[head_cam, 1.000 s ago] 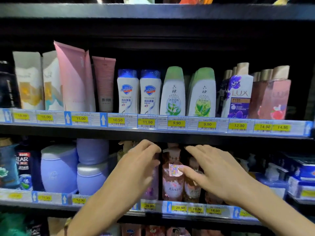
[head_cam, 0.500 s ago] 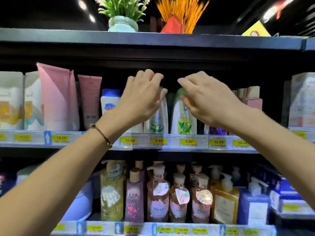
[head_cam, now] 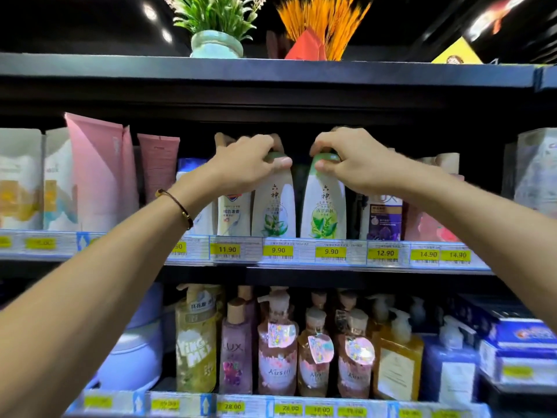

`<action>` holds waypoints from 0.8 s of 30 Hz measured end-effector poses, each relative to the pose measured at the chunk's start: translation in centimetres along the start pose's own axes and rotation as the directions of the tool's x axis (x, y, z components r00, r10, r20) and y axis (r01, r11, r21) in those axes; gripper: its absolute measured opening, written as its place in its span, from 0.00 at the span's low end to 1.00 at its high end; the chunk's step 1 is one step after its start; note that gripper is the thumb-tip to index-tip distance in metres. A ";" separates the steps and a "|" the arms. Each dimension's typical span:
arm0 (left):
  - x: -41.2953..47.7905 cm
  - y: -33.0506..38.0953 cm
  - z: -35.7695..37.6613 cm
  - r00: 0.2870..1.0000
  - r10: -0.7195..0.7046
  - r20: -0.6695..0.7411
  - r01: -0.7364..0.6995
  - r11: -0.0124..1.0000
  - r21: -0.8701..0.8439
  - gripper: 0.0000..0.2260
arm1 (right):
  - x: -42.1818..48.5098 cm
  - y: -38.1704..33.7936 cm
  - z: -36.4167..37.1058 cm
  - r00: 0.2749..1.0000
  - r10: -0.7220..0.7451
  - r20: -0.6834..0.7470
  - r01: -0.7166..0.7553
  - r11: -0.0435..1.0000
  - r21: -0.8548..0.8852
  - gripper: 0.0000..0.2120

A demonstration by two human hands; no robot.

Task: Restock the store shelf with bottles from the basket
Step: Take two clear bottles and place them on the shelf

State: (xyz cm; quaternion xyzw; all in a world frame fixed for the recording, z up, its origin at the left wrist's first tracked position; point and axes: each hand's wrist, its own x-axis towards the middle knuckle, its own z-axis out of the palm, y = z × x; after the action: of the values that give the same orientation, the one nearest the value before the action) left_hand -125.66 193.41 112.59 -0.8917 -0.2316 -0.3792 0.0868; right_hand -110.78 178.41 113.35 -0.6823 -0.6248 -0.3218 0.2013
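At frame centre, the left green-capped bottle (head_cam: 273, 206) is gripped at its cap by the left hand (head_cam: 244, 167); the right green-capped bottle (head_cam: 324, 206) is likewise clasped by the right hand (head_cam: 349, 161); both are stood upright on the middle shelf (head_cam: 301, 251).

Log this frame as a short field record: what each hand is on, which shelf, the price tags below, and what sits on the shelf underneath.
left hand: gripping the green cap of the left white green-capped bottle
right hand: gripping the cap of the right white green-capped bottle
bottle state: both upright, a dark gap between them
shelf: middle shelf
yellow price tags: 9.90 under each
shelf below: pink pump bottles
basket: not in view
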 end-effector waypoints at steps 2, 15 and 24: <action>0.2 -0.1 -0.2 1.000 0.005 0.002 -0.005 0.999 -0.039 0.15 | 0.0 0.2 -0.4 1.000 0.022 -0.010 -0.021 0.996 0.085 0.11; -1.1 0.6 -0.8 0.998 0.024 -0.056 -0.029 0.996 -0.084 0.11 | -0.4 2.0 -0.8 1.000 -0.002 -0.012 0.005 0.968 0.252 0.09; -2.4 1.8 -1.0 0.982 0.068 -0.175 -0.084 0.993 -0.083 0.18 | -2.3 2.8 -4.0 0.992 -0.005 -0.124 0.035 0.969 0.243 0.11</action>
State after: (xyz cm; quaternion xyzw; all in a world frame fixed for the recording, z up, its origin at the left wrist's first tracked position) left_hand -126.85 190.68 111.61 -0.8667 -0.1717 -0.4613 0.0804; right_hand -108.82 173.64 114.91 -0.6249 -0.6532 -0.2854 0.3183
